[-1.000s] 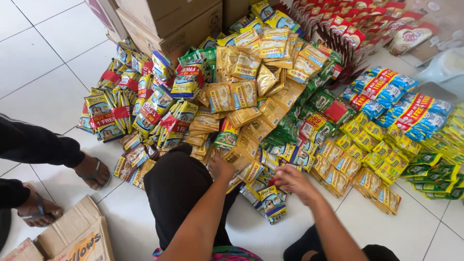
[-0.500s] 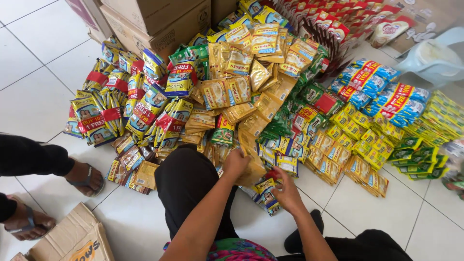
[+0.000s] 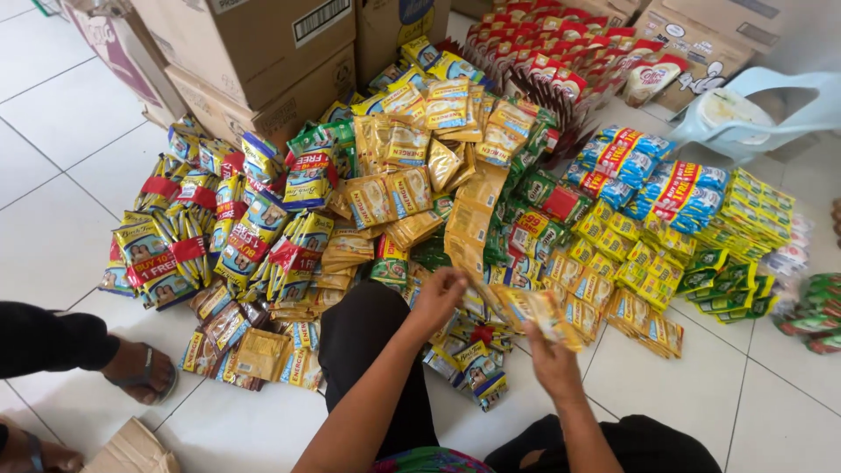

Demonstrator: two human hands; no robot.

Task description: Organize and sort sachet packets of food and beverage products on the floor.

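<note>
A wide heap of small sachet strips (image 3: 412, 201) in yellow, gold, green and red covers the white tiled floor in front of me. My right hand (image 3: 550, 359) grips a strip of yellow sachets (image 3: 534, 308) and lifts it just above the pile. My left hand (image 3: 438, 296) has its fingers closed on the other end of the same strip, over the gold and green packets. My knees in dark trousers (image 3: 372, 342) rest at the pile's near edge.
Cardboard boxes (image 3: 254, 52) stand behind the pile at the back left. A pale blue plastic stool (image 3: 753, 105) lies at the back right. Another person's sandalled foot (image 3: 140, 372) and dark trouser leg are at the left, with a flattened carton (image 3: 131, 451) near it.
The camera has tipped closer to the pile. Both hands have come up from the floor packets, and the right hand has raised a yellow sachet strip that the left hand now also pinches.
</note>
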